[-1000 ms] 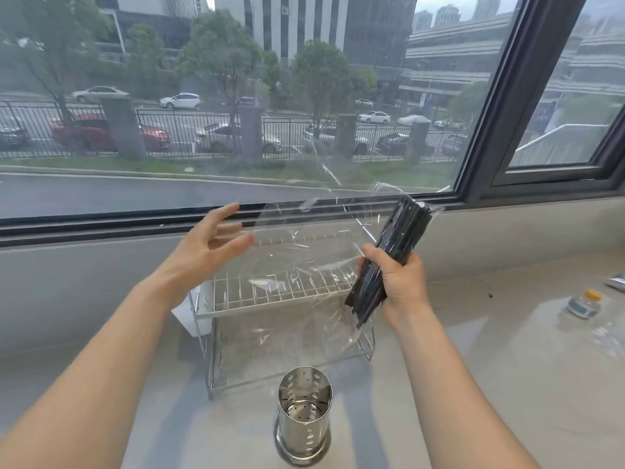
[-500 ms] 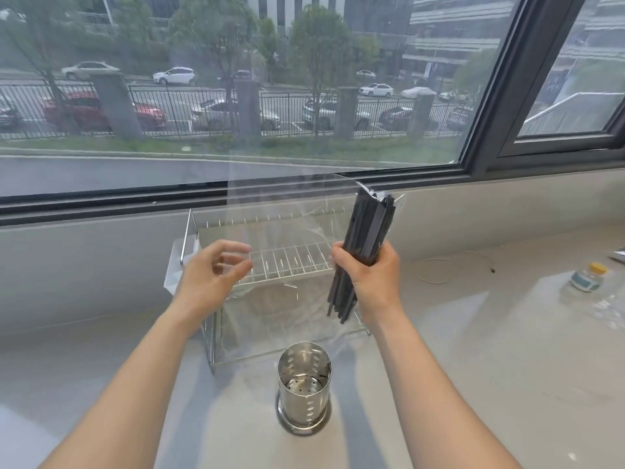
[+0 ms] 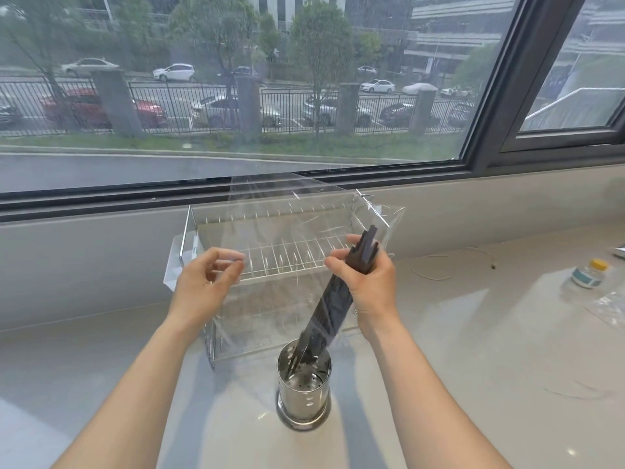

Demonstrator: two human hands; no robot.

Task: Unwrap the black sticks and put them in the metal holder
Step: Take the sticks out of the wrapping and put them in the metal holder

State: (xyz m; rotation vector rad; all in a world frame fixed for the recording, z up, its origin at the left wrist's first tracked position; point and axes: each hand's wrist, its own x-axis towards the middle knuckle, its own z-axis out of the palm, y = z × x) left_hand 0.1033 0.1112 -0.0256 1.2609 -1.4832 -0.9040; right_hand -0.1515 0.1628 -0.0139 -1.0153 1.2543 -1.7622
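Note:
A bundle of black sticks (image 3: 329, 304) slants down from my right hand (image 3: 367, 282), which grips its upper part. The lower ends of the sticks sit inside the mouth of the perforated metal holder (image 3: 303, 389), which stands upright on the counter in front of me. A sheet of clear plastic wrap (image 3: 291, 214) stretches between my hands. My left hand (image 3: 206, 284) pinches the wrap's left edge with thumb and fingers. The wrap still trails around the top of the sticks.
A two-tier wire dish rack (image 3: 280, 262) stands behind the holder against the window sill. A small bottle with a yellow cap (image 3: 588, 274) and a crumpled clear bag (image 3: 608, 308) lie at the right. A thin cord (image 3: 449, 262) lies on the counter.
My right hand has lowered and tilted the sticks so that their lower ends now enter the holder. My left hand has closed on the wrap's edge and dropped lower.

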